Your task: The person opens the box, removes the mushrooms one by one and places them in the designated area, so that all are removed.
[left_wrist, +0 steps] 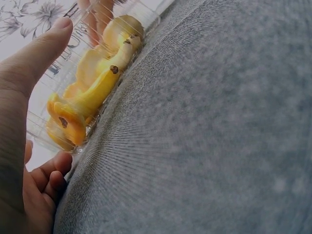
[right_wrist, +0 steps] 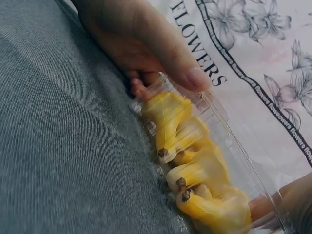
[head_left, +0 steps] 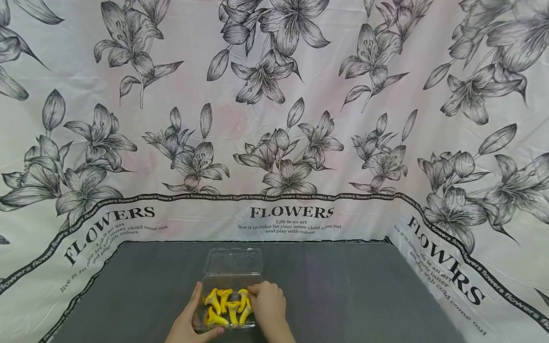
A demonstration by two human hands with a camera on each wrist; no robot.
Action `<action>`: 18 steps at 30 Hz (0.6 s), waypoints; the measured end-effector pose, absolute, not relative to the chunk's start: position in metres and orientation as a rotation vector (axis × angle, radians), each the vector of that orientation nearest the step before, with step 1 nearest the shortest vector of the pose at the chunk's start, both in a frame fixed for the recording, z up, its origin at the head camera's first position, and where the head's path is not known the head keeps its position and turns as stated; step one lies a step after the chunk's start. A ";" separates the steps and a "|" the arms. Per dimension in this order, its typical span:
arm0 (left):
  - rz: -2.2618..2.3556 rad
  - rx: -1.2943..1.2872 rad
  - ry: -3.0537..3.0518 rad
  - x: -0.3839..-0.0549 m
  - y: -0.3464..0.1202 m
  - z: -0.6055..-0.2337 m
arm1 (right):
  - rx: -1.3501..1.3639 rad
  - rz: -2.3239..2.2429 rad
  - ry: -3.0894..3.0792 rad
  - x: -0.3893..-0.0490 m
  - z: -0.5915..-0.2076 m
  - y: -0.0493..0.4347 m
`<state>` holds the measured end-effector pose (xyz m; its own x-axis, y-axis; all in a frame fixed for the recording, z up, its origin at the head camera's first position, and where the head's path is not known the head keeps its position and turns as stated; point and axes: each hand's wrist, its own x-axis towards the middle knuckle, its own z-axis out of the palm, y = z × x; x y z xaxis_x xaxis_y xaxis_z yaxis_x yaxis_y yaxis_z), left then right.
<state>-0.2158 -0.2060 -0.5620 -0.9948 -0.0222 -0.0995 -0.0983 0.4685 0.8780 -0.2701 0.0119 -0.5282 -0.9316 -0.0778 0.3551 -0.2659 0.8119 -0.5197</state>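
A clear plastic clamshell box (head_left: pixel 198 320) sits on the dark grey table, its lid (head_left: pixel 233 262) tipped back behind it. Several yellow chanterelle mushrooms (head_left: pixel 232 307) lie inside; brown spots mark their stem ends in the right wrist view. My left hand (head_left: pixel 188 318) grips the box's left side, with the thumb (left_wrist: pixel 46 48) along the near wall and fingers low at the corner. Over the right side, my right hand (head_left: pixel 270 305) bends its fingers into the box and pinches the rightmost rear mushroom (head_left: pixel 243 294). The palm hides part of that grip.
The grey cloth-covered table (head_left: pixel 343 290) extends on both sides of the box. Behind it and at both sides hangs a white curtain (head_left: pixel 291 219) printed with lilies and lettering, its lower border meeting the table's edges.
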 end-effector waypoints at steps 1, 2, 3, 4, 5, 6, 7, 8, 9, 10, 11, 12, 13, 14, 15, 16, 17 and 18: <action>1.580 -0.111 2.624 -0.216 -0.205 -0.562 | 0.242 0.828 -2.690 -0.270 -0.527 0.011; 1.584 -0.115 2.619 -0.215 -0.205 -0.561 | 0.228 0.820 -2.702 -0.270 -0.526 0.011; 1.586 -0.119 2.616 -0.215 -0.204 -0.561 | 0.217 0.810 -2.711 -0.269 -0.526 0.011; 1.586 -0.124 2.612 -0.215 -0.203 -0.561 | 0.210 0.805 -2.719 -0.269 -0.525 0.010; 1.583 -0.130 2.609 -0.215 -0.203 -0.561 | 0.203 0.800 -2.724 -0.269 -0.525 0.010; 1.583 -0.133 2.606 -0.215 -0.203 -0.560 | 0.200 0.795 -2.726 -0.269 -0.525 0.010; 1.583 -0.134 2.604 -0.215 -0.203 -0.560 | 0.202 0.795 -2.724 -0.269 -0.525 0.010; 1.580 -0.134 2.606 -0.215 -0.203 -0.560 | 0.204 0.793 -2.718 -0.269 -0.525 0.010; 1.576 -0.130 2.609 -0.215 -0.203 -0.560 | 0.205 0.795 -2.708 -0.269 -0.526 0.010; 1.573 -0.127 2.613 -0.216 -0.203 -0.560 | 0.207 0.801 -2.696 -0.269 -0.526 0.010; 1.574 -0.122 2.615 -0.216 -0.204 -0.560 | 0.208 0.803 -2.684 -0.269 -0.527 0.010; 1.574 -0.118 2.618 -0.216 -0.204 -0.560 | 0.210 0.807 -2.674 -0.268 -0.528 0.010; 1.573 -0.117 2.621 -0.216 -0.205 -0.560 | 0.210 0.808 -2.664 -0.268 -0.529 0.009; 1.569 -0.116 2.625 -0.217 -0.205 -0.560 | 0.211 0.810 -2.655 -0.268 -0.530 0.009; 1.567 -0.116 2.627 -0.217 -0.206 -0.561 | 0.211 0.815 -2.649 -0.268 -0.531 0.009; 1.566 -0.117 2.628 -0.217 -0.206 -0.561 | 0.215 0.818 -2.644 -0.268 -0.531 0.009; 1.565 -0.119 2.627 -0.217 -0.206 -0.561 | 0.218 0.820 -2.643 -0.268 -0.532 0.010; 1.562 -0.121 2.628 -0.218 -0.206 -0.561 | 0.227 0.825 -2.642 -0.268 -0.532 0.010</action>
